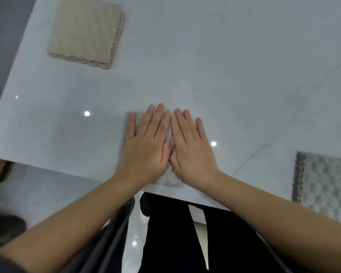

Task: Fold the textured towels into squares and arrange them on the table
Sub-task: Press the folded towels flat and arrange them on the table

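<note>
1. Pale towel, bumpy weave, folded small, flat on the white table close to its near edge; mostly covered from above, with only a strip at the left, a sliver in the middle and the near corner showing.
2. Left hand pressed palm down on the left half of the pale towel, fingers straight and close together, gripping nothing.
3. Right hand pressed palm down on the right half of the pale towel, fingers straight and slightly fanned, gripping nothing; thumbs of both hands meeting over the middle of the pale towel.
4. Beige towel folded into a thick square with layered edges, on the table well beyond the pale towel and to its left.
5. Grey towel, bubbly texture with a darker border, lying flat well to the right of the pale towel; cut off by the frame edge, so cannot tell its full shape or fold.
6. Dark trousers and glossy pale floor on the near side of the pale towel, past the table edge.
7. Bare forearms reaching in from both sides toward the pale towel.
</note>
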{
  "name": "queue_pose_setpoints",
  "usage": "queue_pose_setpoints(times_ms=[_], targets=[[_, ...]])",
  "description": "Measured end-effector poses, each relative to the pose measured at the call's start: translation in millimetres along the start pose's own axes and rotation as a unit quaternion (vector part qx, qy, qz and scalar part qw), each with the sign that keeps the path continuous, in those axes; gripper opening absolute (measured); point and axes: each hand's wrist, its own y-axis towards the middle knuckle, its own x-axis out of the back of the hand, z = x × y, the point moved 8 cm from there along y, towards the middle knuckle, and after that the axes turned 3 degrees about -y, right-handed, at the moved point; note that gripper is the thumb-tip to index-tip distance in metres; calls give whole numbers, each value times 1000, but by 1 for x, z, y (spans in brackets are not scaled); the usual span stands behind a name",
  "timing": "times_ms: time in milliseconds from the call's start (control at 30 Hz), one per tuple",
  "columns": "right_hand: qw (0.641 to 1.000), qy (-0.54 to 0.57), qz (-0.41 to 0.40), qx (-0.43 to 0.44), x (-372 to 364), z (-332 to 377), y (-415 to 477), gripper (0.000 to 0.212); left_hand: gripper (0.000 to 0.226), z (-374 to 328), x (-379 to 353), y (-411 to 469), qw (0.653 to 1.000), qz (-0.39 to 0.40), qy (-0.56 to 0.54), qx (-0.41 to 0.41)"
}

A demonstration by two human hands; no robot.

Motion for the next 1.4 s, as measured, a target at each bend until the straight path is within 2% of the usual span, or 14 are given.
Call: queue_pose_setpoints(times_ms=[167, 300, 433, 533, 633, 900, 1067, 1200, 1400], targets=[[999, 11, 36, -27, 3, 0, -1, 60, 60, -1, 2, 1, 1000, 21, -15, 4], [991, 59, 62, -101, 7, 2, -8, 68, 65, 17, 14, -8, 996, 19, -82, -11], [979, 106, 24, -173, 15, 14, -11, 66, 67, 54, 15, -26, 995, 54, -72, -51], [977, 71, 5, -200, 5, 16, -11, 63, 67, 59, 9, -23, 992, 76, -44, -92], [977, 24, -9, -213, -1, 17, -9, 61, 67, 58, 9, -21, 991, 82, -46, -93], [965, 6, -5, -264, -9, 27, -10, 59, 68, 44, 3, -16, 991, 87, -46, -92], [974, -5, -11, -227, -8, 22, -14, 57, 65, 45, 3, -16, 992, 81, -37, -92], [973, 1, -24, -230, -10, 26, -8, 57, 63, 41, 3, -16, 994, 72, -43, -76], [979, 4, -5, -206, -9, 24, -10, 57, 64, 41, 6, -15, 992, 88, -3, -93]])
